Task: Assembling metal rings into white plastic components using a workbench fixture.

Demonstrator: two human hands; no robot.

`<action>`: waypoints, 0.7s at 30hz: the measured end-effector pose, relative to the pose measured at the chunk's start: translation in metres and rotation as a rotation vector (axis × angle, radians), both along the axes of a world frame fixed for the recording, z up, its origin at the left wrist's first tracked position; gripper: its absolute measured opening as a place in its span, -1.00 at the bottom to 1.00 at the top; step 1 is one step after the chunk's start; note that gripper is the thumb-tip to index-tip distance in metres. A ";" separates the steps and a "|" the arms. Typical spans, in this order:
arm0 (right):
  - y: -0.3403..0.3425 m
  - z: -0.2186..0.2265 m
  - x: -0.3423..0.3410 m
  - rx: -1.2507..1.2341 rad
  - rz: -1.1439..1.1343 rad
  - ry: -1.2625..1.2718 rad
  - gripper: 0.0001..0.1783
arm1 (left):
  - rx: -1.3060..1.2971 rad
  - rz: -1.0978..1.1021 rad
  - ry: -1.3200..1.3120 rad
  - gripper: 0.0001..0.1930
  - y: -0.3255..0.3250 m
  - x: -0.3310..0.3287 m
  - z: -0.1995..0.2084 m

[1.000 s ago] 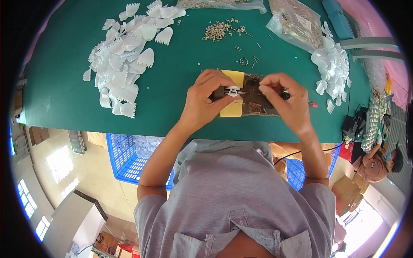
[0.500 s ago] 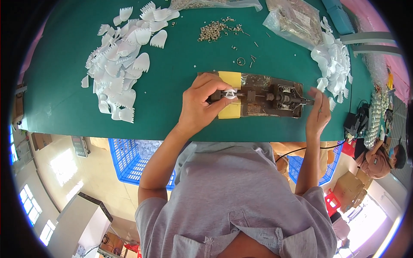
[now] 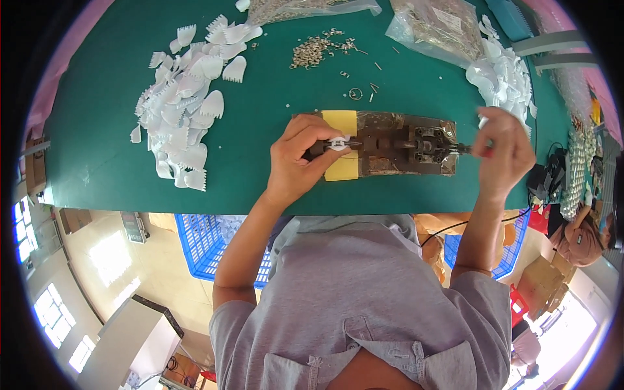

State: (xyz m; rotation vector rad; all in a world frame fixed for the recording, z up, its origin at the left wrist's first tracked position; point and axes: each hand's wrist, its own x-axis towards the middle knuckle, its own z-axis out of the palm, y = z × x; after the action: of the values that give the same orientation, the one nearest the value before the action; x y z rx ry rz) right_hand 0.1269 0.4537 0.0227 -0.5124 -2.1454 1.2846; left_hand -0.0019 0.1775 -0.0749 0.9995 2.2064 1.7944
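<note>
A small white plastic piece (image 3: pixel 337 143) is pinched between the thumb and forefinger of my left hand (image 3: pixel 296 159). I hold it at the left end of a dark metal clamping fixture (image 3: pixel 383 144), over a yellow strip (image 3: pixel 340 170) wrapped round the base. My right hand (image 3: pixel 507 153) is at the fixture's right end, its curled fingers around the end of the lever handle (image 3: pixel 463 149). A bit of red shows by those fingers, which are somewhat blurred. The fingers hide part of the white piece and the handle's tip.
White scalloped plastic pieces (image 3: pixel 175 110) lie heaped at left, with another white heap (image 3: pixel 504 84) at right. Small metal clips (image 3: pixel 311 52), loose pins (image 3: pixel 374 88) and a ring (image 3: pixel 355 94) lie beyond the fixture. A bag of metal parts (image 3: pixel 439 29) rests farther back.
My right hand has shifted right and slightly away from me, its fingers now more curled. My left hand still holds the white piece at the fixture. The view has shifted slightly.
</note>
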 end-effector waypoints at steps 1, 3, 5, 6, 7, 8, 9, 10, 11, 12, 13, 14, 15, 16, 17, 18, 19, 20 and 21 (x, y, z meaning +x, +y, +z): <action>0.015 -0.009 0.000 -0.117 -0.049 0.171 -0.59 | 0.005 -0.011 0.029 -0.72 0.000 0.000 0.002; 0.044 -0.023 0.013 -0.533 0.007 0.405 -0.58 | 0.056 -0.045 0.071 -0.72 0.000 -0.001 0.005; 0.070 -0.044 0.031 -0.782 0.005 0.400 -0.62 | 0.174 -0.046 -0.077 -0.72 -0.002 0.002 0.012; 0.080 -0.057 0.039 -0.887 0.015 0.406 -0.64 | 0.310 -0.069 -0.234 -0.72 -0.007 0.001 0.017; 0.085 -0.066 0.046 -0.941 0.048 0.403 -0.68 | 0.349 -0.080 -0.112 -0.73 -0.018 -0.004 0.023; 0.087 -0.070 0.049 -0.966 0.015 0.392 -0.69 | 0.429 -0.090 -0.164 -0.72 -0.034 -0.004 0.037; 0.088 -0.073 0.051 -0.986 -0.025 0.382 -0.70 | 0.513 -0.106 -0.220 -0.72 -0.056 -0.003 0.052; 0.089 -0.075 0.053 -1.013 -0.031 0.387 -0.71 | 0.381 -0.219 -0.130 -0.73 -0.089 -0.013 0.061; 0.091 -0.076 0.053 -1.022 -0.033 0.389 -0.71 | 0.214 -0.320 -0.186 -0.71 -0.126 -0.019 0.069; 0.093 -0.078 0.051 -1.029 -0.036 0.377 -0.71 | 0.001 -0.254 -0.259 -0.72 -0.158 -0.018 0.080; 0.093 -0.080 0.049 -1.039 -0.030 0.361 -0.71 | -0.212 -0.175 -0.332 -0.72 -0.174 -0.015 0.091; 0.096 -0.083 0.048 -1.040 0.008 0.359 -0.72 | -0.354 0.085 -0.264 -0.75 -0.176 -0.014 0.090; 0.093 -0.082 0.047 -1.043 0.015 0.357 -0.72 | -0.488 0.345 -0.192 -0.77 -0.171 -0.014 0.088; 0.088 -0.080 0.044 -0.914 -0.108 0.310 -0.71 | -0.451 0.496 -0.094 -0.78 -0.159 -0.022 0.082; 0.086 -0.078 0.042 -0.777 -0.231 0.265 -0.70 | -0.458 0.495 0.052 -0.78 -0.144 -0.034 0.078; 0.086 -0.078 0.045 -0.658 -0.291 0.209 -0.68 | -0.458 0.477 0.196 -0.78 -0.126 -0.049 0.072; 0.087 -0.079 0.047 -0.536 -0.348 0.155 -0.67 | -0.503 0.447 0.224 -0.72 -0.111 -0.059 0.068; 0.087 -0.082 0.047 -0.445 -0.367 0.110 -0.66 | -0.601 0.410 0.329 -0.68 -0.108 -0.075 0.055; 0.083 -0.081 0.045 -0.379 -0.391 0.041 -0.68 | -0.692 0.371 0.436 -0.63 -0.106 -0.086 0.042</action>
State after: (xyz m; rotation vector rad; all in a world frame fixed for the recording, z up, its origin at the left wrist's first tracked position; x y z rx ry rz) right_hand 0.1716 0.5363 -0.0588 -0.9957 -1.6594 1.4544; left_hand -0.0881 0.0718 -0.0325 0.9061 3.1055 0.7771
